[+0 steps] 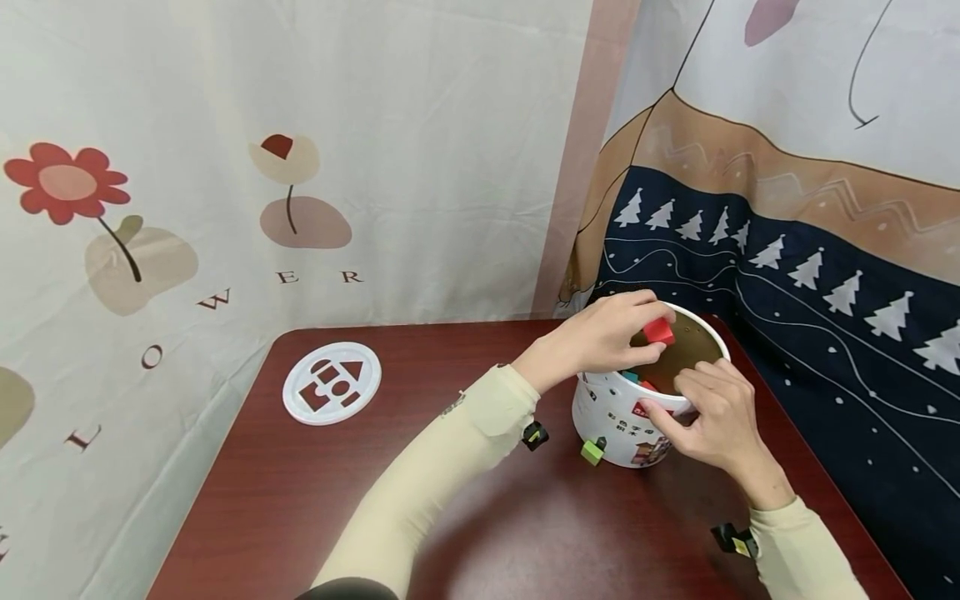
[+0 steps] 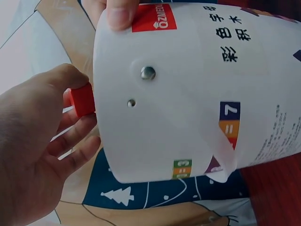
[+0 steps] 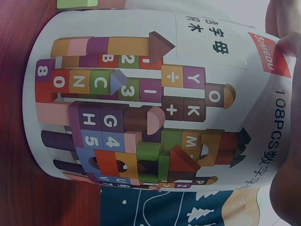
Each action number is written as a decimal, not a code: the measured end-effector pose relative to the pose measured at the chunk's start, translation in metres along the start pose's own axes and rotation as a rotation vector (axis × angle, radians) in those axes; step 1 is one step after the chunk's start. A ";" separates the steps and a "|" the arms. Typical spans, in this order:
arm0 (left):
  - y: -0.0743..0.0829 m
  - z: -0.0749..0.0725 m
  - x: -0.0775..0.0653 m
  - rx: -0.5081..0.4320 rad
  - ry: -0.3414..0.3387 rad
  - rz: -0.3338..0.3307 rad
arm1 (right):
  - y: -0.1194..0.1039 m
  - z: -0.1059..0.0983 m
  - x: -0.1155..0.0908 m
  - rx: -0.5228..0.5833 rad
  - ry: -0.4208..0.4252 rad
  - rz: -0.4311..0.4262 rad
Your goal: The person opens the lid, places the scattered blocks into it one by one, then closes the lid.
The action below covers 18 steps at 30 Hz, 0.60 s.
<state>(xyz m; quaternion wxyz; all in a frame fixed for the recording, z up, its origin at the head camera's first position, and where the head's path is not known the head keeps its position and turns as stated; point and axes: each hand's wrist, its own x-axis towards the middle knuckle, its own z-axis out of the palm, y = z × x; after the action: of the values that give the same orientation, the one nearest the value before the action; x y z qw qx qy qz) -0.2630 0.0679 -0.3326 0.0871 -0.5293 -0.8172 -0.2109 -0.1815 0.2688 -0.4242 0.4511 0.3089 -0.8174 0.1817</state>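
A white printed bucket [image 1: 611,417] stands at the table's right side, with several coloured blocks partly visible inside. My left hand [image 1: 611,333] is over the bucket's mouth and pinches a red block [image 1: 659,331] between thumb and fingers. In the left wrist view the same red block [image 2: 83,100] shows close to the bucket's rim. My right hand [image 1: 712,412] grips the near right rim, thumb outside and fingers curled over the edge. Pictures of stacked letter blocks cover the bucket's side [image 3: 216,155] in the right wrist view.
A green block [image 1: 592,452] lies on the table against the bucket's foot. Toward the far left is a white round lid [image 1: 332,383] with shape cut-outs. The dark red table [image 1: 300,517] meets a printed curtain [image 1: 450,167] behind and on the right.
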 end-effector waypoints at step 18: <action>0.007 0.009 0.004 0.096 -0.072 -0.076 | -0.001 0.002 0.001 0.010 0.036 -0.023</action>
<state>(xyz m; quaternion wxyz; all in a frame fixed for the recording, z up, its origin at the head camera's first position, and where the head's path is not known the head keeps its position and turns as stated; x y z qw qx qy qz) -0.2579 0.0779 -0.3373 0.0748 -0.5005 -0.8484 -0.1552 -0.1824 0.2671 -0.4242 0.4663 0.3170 -0.8046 0.1864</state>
